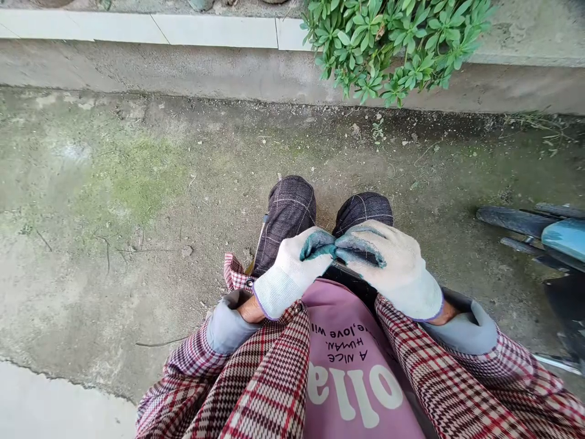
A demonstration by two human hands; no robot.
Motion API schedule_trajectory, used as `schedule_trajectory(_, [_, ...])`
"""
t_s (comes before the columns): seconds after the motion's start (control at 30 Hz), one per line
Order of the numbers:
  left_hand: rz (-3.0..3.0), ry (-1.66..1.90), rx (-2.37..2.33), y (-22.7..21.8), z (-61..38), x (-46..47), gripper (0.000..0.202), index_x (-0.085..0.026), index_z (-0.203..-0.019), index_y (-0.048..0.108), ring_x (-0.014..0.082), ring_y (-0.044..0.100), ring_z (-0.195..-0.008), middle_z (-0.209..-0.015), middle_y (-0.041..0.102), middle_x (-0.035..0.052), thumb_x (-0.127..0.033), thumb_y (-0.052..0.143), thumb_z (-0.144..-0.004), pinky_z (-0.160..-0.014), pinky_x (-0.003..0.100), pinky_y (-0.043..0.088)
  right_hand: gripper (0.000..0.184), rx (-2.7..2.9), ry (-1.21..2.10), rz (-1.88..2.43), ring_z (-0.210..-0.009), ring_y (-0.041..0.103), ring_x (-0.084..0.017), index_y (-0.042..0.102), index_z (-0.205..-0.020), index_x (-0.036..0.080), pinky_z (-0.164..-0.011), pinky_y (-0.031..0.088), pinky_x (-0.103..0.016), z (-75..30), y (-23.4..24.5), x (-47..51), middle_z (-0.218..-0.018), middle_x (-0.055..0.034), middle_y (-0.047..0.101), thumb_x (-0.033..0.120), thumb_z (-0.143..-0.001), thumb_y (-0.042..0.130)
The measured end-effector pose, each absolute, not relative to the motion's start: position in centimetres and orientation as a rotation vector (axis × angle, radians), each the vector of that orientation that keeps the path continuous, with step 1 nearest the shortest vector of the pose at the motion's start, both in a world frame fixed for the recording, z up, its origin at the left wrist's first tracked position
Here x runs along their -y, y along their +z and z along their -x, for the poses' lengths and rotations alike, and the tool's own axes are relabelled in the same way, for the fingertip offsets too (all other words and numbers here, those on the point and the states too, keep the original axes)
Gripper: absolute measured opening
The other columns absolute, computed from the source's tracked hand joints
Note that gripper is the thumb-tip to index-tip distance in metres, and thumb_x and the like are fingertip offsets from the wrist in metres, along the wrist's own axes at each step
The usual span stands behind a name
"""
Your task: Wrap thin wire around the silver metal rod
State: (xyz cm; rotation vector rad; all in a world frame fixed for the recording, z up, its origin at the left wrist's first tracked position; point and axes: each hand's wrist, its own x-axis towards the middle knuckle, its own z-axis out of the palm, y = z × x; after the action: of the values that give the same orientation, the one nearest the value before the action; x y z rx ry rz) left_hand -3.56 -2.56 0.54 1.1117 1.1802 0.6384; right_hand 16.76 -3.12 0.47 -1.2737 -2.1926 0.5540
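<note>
Both of my hands wear white knit gloves with teal-coated fingers and meet in front of my waist, above my checked trousers (289, 210). My left hand (297, 271) is closed, its fingertips pinching the fingertips of the right glove. The fingers of my right hand (395, 271) are pressed together and curled toward the left hand. A thin dark edge (350, 272) shows just beneath the right palm, and I cannot make out what it is. A plaid jacket and a pink printed shirt (351, 366) fill the bottom of the view.
I stand on rough concrete ground (137, 201) with green moss patches. A raised kerb (183, 67) runs along the far side, with a leafy green plant (388, 42) hanging over it. Part of a blue two-wheeler (555, 235) stands at the right edge.
</note>
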Motion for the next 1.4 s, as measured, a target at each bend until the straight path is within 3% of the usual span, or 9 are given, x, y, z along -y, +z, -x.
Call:
schedule_trajectory(0.13, [-1.04,0.634,-1.176,1.0,3.6,2.7,0.012,-0.015,-0.092,0.065,0.0132,0.057,-0.079,-0.085,0.064,0.0007,-0.024,0.064,-0.085,-0.072,0.023,0.049,0.015,2.249,0.475,1.28,-0.09,0.072,-0.025,0.075,-0.102,0.019,-0.082,0.059,-0.039,-16.3,0.8,3.1,-0.101,-0.009,0.077,0.029,-0.099,0.065])
schedule_trajectory(0.3, [-0.908,0.619,-1.081,2.1,3.9,2.8,0.017,-0.016,-0.086,0.059,0.0077,0.042,-0.058,-0.067,0.05,-0.004,-0.032,0.059,-0.092,-0.054,0.02,0.038,0.012,2.237,0.534,1.294,-0.092,0.072,-0.024,0.076,-0.103,0.022,-0.083,0.059,-0.038,-16.2,1.1,3.1,-0.102,-0.0068,0.077,0.03,-0.098,0.067])
schedule_trajectory(0.47, [-0.853,0.635,-1.086,1.7,3.8,2.8,0.025,-0.015,-0.088,0.064,0.0057,0.041,-0.053,-0.068,0.056,-0.0039,-0.036,0.076,-0.08,-0.049,0.019,0.037,0.011,2.142,0.693,1.277,-0.092,0.072,-0.023,0.077,-0.102,0.023,-0.084,0.059,-0.037,-16.3,1.1,2.8,-0.103,-0.0059,0.077,0.028,-0.096,0.07])
schedule_trajectory(0.53, [-0.837,0.627,-1.113,1.4,3.6,2.8,0.022,-0.015,-0.086,0.065,0.0054,0.041,-0.051,-0.065,0.055,-0.0044,-0.034,0.075,-0.08,-0.047,0.019,0.036,0.009,2.035,0.843,1.264,-0.089,0.073,-0.022,0.078,-0.099,0.024,-0.082,0.059,-0.036,-16.4,1.0,2.6,-0.099,-0.0042,0.077,0.028,-0.094,0.072])
schedule_trajectory(0.67, [-0.842,0.61,-1.103,1.4,3.6,2.8,0.017,-0.016,-0.08,0.063,0.005,0.04,-0.048,-0.059,0.051,-0.0057,-0.03,0.072,-0.082,-0.046,0.019,0.035,0.005,1.848,1.09,1.251,-0.081,0.072,-0.02,0.079,-0.091,0.025,-0.075,0.059,-0.032,-16.5,1.1,2.4,-0.09,-0.0021,0.076,0.028,-0.092,0.075])
schedule_trajectory(0.9, [-0.85,0.626,-1.119,1.2,3.6,3.1,0.025,-0.015,-0.083,0.065,0.0053,0.043,-0.049,-0.061,0.054,-0.0052,-0.037,0.076,-0.081,-0.046,0.019,0.037,0.006,1.967,0.946,1.236,-0.086,0.071,-0.019,0.077,-0.096,0.024,-0.08,0.057,-0.031,-16.2,0.7,2.4,-0.096,-0.0034,0.075,0.027,-0.092,0.074])
schedule_trajectory(1.2, [-0.859,0.611,-1.086,0.4,3.8,2.6,0.036,-0.017,-0.07,0.056,0.0046,0.042,-0.045,-0.055,0.051,-0.0048,-0.045,0.071,-0.087,-0.044,0.019,0.032,0.007,2.051,0.83,1.295,-0.087,0.071,-0.02,0.075,-0.098,0.023,-0.08,0.058,-0.033,-15.7,0.4,2.6,-0.099,-0.0044,0.074,0.027,-0.095,0.07])
schedule_trajectory(1.4, [-0.783,0.663,-1.029,0.5,3.7,2.8,0.033,-0.016,-0.073,0.057,0.0049,0.046,-0.047,-0.058,0.056,-0.0041,-0.041,0.075,-0.085,-0.046,0.019,0.036,0.008,1.971,0.892,1.282,-0.089,0.071,-0.02,0.077,-0.099,0.024,-0.082,0.058,-0.032,-15.8,0.3,2.7,-0.099,-0.003,0.075,0.025,-0.094,0.071])
